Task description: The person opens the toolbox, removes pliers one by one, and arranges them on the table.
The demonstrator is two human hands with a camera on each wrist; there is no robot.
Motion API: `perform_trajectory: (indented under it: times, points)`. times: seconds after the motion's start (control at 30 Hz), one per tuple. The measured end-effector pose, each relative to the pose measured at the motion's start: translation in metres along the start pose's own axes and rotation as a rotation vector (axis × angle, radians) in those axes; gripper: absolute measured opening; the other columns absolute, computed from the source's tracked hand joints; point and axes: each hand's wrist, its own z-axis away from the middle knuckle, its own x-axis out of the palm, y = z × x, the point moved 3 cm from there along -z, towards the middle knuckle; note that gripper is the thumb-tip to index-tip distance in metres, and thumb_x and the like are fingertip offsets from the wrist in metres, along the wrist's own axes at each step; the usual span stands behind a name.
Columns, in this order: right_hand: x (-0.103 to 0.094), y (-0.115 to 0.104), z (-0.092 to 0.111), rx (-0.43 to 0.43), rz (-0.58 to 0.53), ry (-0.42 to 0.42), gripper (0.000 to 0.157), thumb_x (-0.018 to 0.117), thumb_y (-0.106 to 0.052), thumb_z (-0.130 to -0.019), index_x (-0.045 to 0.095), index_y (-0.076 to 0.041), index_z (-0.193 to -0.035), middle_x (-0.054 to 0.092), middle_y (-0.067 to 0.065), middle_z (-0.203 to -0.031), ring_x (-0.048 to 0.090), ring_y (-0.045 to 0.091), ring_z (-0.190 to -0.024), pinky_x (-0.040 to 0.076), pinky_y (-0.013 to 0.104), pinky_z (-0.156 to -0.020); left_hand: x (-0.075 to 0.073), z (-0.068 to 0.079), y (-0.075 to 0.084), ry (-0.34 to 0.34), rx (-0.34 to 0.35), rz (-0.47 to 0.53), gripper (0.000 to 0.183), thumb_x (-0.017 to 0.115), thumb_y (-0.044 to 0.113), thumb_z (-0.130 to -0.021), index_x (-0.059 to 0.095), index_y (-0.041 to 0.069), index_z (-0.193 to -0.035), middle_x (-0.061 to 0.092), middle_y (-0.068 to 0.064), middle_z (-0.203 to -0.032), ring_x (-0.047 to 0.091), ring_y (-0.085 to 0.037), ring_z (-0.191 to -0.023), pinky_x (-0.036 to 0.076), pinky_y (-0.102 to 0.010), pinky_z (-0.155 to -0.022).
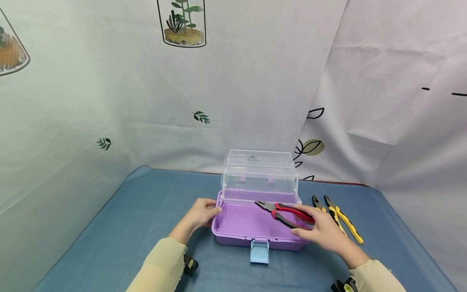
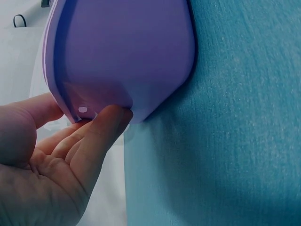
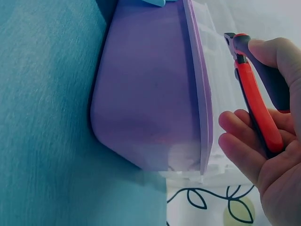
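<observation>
A purple toolbox [image 1: 251, 227] stands on the table with its clear lid [image 1: 260, 172] raised at the back. Its light blue latch [image 1: 259, 252] hangs down in front. My left hand [image 1: 200, 213] grips the box's left end, thumb on the rim and fingers against the outer wall in the left wrist view. Over the right part of the box, my right hand [image 1: 319, 227] holds red-and-black pliers [image 1: 279, 209] by the handles, the grey nose pointing left. In the right wrist view, the thumb lies on one handle of these pliers [image 3: 258, 103] and fingers curl by the other.
Two yellow-and-black pliers lie on the blue tablecloth [image 1: 157, 202] right of the box; the outer pair [image 1: 344, 221] is in fuller view, the other pair [image 1: 319, 204] partly behind my right hand. A white printed curtain [image 1: 255, 81] rises behind the table.
</observation>
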Motion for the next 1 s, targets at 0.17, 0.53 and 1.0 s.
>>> perform_trajectory:
  times: [0.17, 0.53, 1.0]
  points:
    - [-0.004, 0.004, 0.004, 0.002, 0.026, 0.039, 0.061, 0.082, -0.032, -0.071, 0.061, -0.008, -0.122, 0.068, 0.007, -0.109, 0.063, 0.018, -0.087, 0.056, 0.03, -0.068, 0.0, -0.001, -0.001, 0.001, -0.003, 0.002, 0.039, 0.059, 0.007, -0.09, 0.054, -0.011, -0.124, 0.068, -0.025, -0.105, 0.069, -0.028, -0.088, 0.059, -0.04, -0.063]
    - [-0.011, 0.01, 0.014, 0.041, 0.046, 0.073, 0.059, 0.083, -0.034, -0.07, 0.061, -0.011, -0.12, 0.067, 0.006, -0.102, 0.06, 0.018, -0.085, 0.053, 0.025, -0.063, 0.0, -0.003, -0.002, 0.004, -0.003, 0.001, 0.039, 0.059, 0.007, -0.09, 0.055, -0.011, -0.124, 0.068, -0.025, -0.105, 0.069, -0.027, -0.087, 0.059, -0.04, -0.064]
    - [-0.016, 0.021, 0.024, 0.139, 0.005, 0.107, 0.06, 0.082, -0.028, -0.072, 0.059, -0.007, -0.124, 0.066, 0.011, -0.103, 0.048, 0.009, -0.069, 0.041, 0.021, -0.049, 0.0, -0.003, -0.002, 0.006, -0.007, 0.0, 0.038, 0.06, 0.008, -0.09, 0.055, -0.01, -0.124, 0.069, -0.023, -0.103, 0.069, -0.025, -0.086, 0.059, -0.04, -0.063]
